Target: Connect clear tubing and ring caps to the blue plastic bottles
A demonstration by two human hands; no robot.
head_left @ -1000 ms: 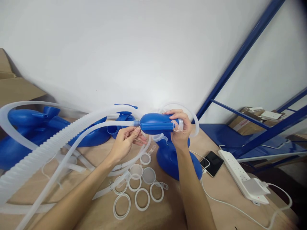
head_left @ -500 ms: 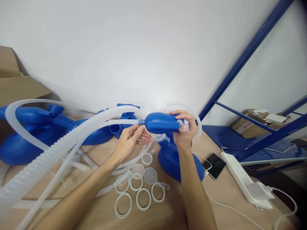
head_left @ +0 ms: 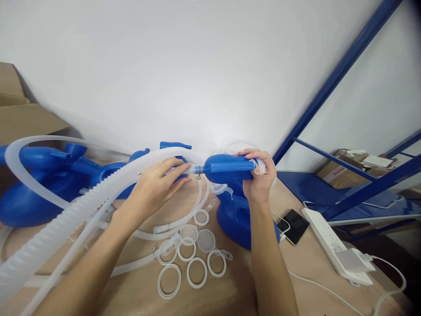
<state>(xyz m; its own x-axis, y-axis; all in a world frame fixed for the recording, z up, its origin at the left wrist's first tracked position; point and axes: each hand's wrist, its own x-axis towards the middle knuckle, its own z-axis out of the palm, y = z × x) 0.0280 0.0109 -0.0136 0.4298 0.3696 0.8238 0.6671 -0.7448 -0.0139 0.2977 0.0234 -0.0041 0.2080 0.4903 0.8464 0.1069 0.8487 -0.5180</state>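
A blue oval plastic piece (head_left: 226,168) is held up by my right hand (head_left: 259,177), whose fingers wrap round its right end, where a clear fitting shows. A thin white tube joins its left end, with a small metal clip (head_left: 199,172) at the joint. My left hand (head_left: 162,180) pinches this tube just left of the clip. A thick ribbed white hose (head_left: 75,215) runs from the lower left up behind my left hand. Below the hands stands a blue container (head_left: 233,221).
Several white rings and caps (head_left: 196,273) lie on the table in front. More blue containers (head_left: 42,193) and tubes are at the left, near a cardboard box (head_left: 29,120). A phone (head_left: 294,226), a power strip (head_left: 332,245) and a blue shelf (head_left: 329,188) are at the right.
My left hand has moved from below the joint to the tube on its left, closing on it from above. The blue piece has shifted slightly right with my right hand.
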